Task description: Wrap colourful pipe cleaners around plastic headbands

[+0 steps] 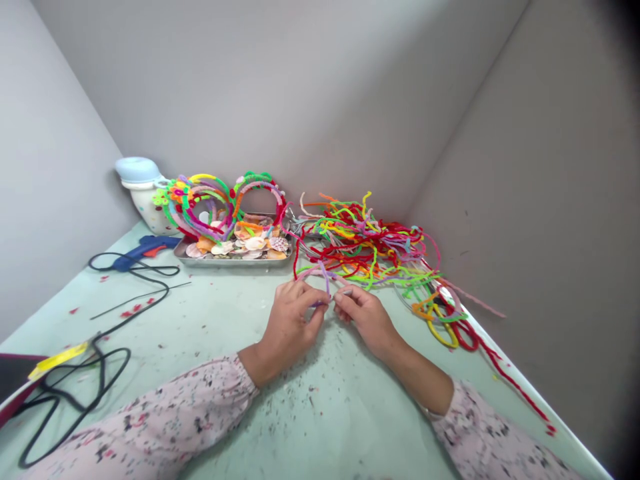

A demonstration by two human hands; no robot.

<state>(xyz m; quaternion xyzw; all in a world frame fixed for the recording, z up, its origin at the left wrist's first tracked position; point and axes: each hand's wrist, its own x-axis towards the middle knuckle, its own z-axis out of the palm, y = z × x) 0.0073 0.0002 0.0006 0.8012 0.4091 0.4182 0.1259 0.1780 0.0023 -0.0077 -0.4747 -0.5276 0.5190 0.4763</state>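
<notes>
A thin, soft, fuzzy purple wire (325, 277) is pinched between the thumb and fingers of the left hand (293, 323), over the middle of a pale green desk (225, 327). The fingertips of the right hand (369, 319) are drawn together just beside it; whether anything is gripped there is too small to tell. A fuzzy pink band (306, 272) is curved behind the fingers, partly hidden by them.

Beyond the hands, smooth and ridged seashells (253, 244) are held in a shallow metal tray (235, 264), with round, fluffy, many-coloured headbands (213, 230) propped upright in it. To the right, a tangled heap of bright fuzzy wires (370, 243) is spread close behind the right hand. To the left, a blue glue gun (135, 255), a looped black cord (163, 288) and a white cup with a pale blue lid (146, 200) can be seen.
</notes>
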